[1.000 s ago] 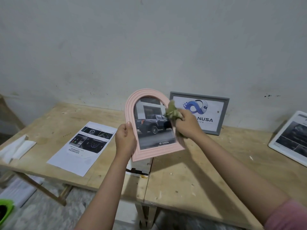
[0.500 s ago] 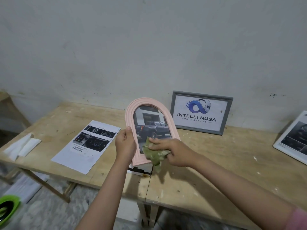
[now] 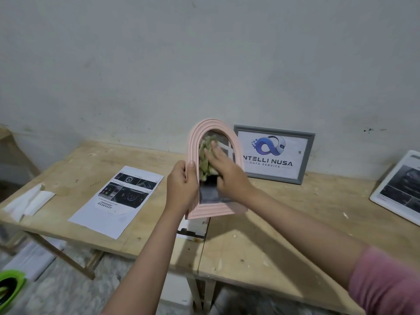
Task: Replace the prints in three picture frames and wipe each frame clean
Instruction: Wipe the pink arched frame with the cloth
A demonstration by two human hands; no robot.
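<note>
Right now we're wiping the pink arched frame (image 3: 196,169), held upright above the middle of the bench (image 3: 284,235), just over the seam between its two boards. Our left hand (image 3: 181,187) is gripping the frame's left edge, fingers wrapped behind & thumb on the front. Our right hand (image 3: 227,173) is pressing the green cloth (image 3: 205,160) flat against the glass w/ fingers stretched out, covering the upper half of the pane.

Progress, as we're judging it: the pink frame is already carrying a print, dark w/ a pale strip along the bottom, mostly hidden by cloth & hand, so its swap looks done and the wipe is under way. The grey frame (image 3: 306,153) is standing at the back edge against the wall w/ a logo print inside; we can't tell if it's been wiped. The white frame (image 3: 386,189) is leaning at the right edge, partly cut off, w/ dark photos in it; status unclear too.

The pink frame is looking ribbed, matte, arched on top & square at the base, w/ glossy glass. A loose printed sheet (image 3: 118,198) is lying toward the left front of the bench, a folded white paper (image 3: 29,201) is sitting at the left edge, and a small black-and-white piece (image 3: 193,230) is lying under the frame at the seam.
</note>
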